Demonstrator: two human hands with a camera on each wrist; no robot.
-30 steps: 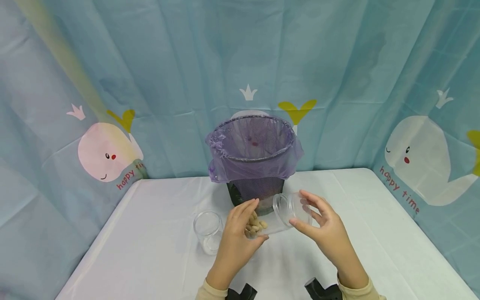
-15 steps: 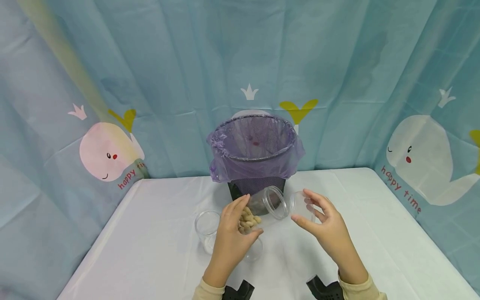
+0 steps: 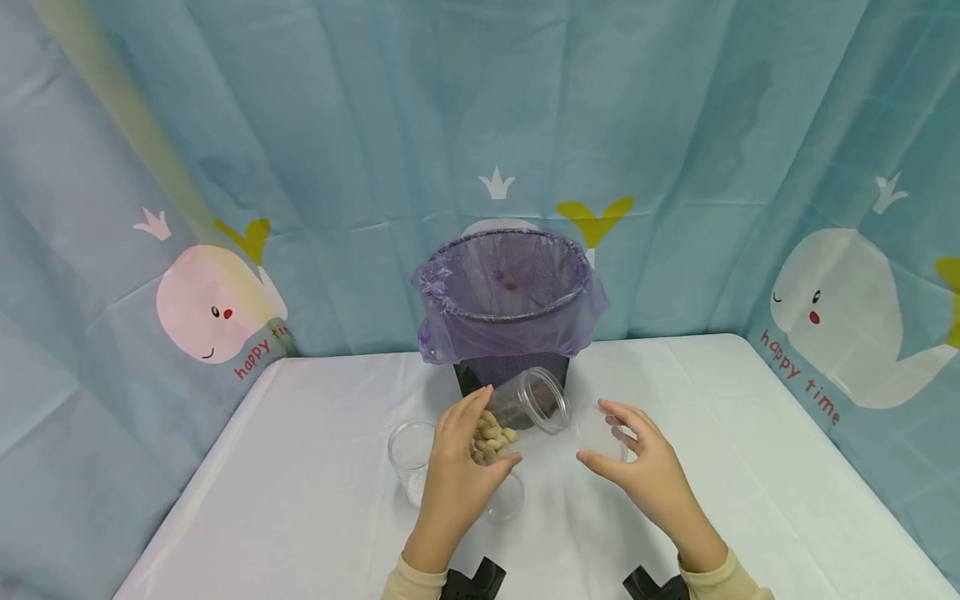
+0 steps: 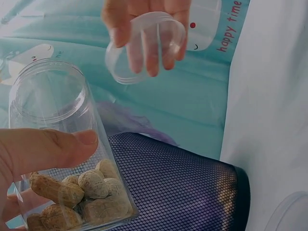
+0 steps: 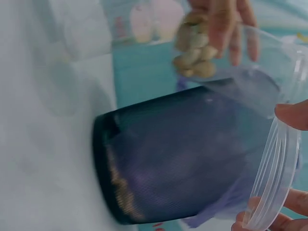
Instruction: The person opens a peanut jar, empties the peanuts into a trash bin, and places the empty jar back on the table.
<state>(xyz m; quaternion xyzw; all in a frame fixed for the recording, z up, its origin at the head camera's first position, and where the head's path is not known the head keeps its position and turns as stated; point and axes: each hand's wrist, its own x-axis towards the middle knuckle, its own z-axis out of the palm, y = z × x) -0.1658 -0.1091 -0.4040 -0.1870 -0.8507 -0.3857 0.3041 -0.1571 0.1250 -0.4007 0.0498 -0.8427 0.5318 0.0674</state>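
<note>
My left hand (image 3: pixel 456 487) grips a clear jar (image 3: pixel 534 402), tilted with its uncovered mouth toward the upper right. Unshelled peanuts (image 4: pixel 94 185) lie at the jar's bottom, with the left thumb across its side in the left wrist view. Opposite, my right hand (image 3: pixel 648 471) holds a clear screw lid (image 5: pixel 273 175) by its edge between thumb and fingers, apart from the jar's mouth. Another clear jar (image 3: pixel 411 450) stands on the table left of my left hand, without a lid and partly hidden by that hand. Beside it a clear round lid (image 3: pixel 507 500) lies flat.
A dark mesh wastebasket (image 4: pixel 192 187) lined with a purple bag (image 3: pixel 517 340) stands just behind the hands. White cloth covers the table (image 3: pixel 315 467). A blue curtain (image 3: pixel 360 167) with whale prints encloses the back and both sides.
The lid in my right hand has come off the jar's mouth, and a gap has opened between them. My left hand with the jar has shifted left; the right hand has dropped slightly.
</note>
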